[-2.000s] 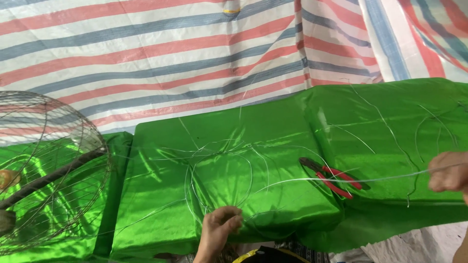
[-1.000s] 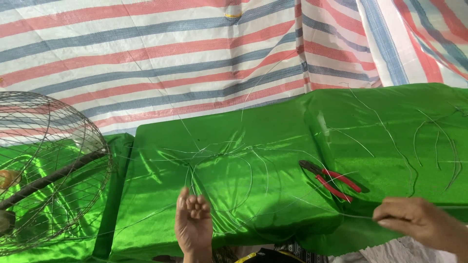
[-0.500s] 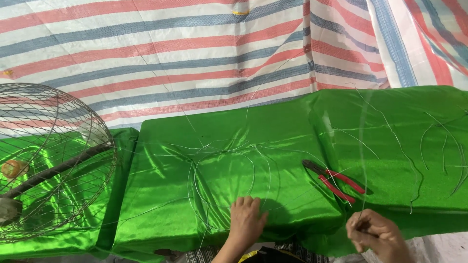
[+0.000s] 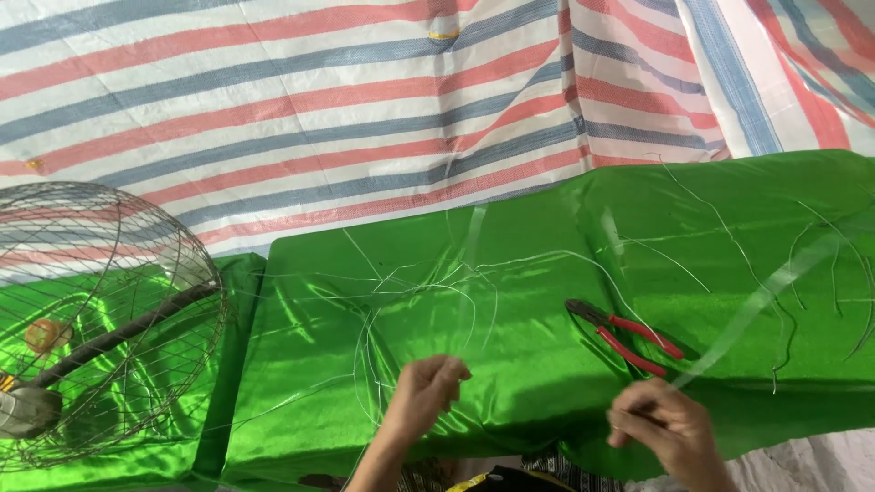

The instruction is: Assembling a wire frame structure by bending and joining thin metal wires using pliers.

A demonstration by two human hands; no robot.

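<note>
Right hand (image 4: 670, 428) now lower beside pliers (image 4: 624, 337), wire (image 4: 766, 296) motion-blurred, left hand (image 4: 424, 392) pinching

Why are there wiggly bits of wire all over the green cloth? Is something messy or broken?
Nothing looks broken. Thin wires lie loose and tangled on the green satin cloth, with more scattered at the right. The red-handled pliers lie at a slant between the left hand and right hand. The cloth is wrinkled.

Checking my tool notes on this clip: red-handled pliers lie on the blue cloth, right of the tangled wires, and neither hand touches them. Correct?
Not quite. The head view shows the cloth is shiny green, not blue. The rest holds: the red-handled pliers lie right of the tangled wires, untouched by the left hand or right hand.
</note>
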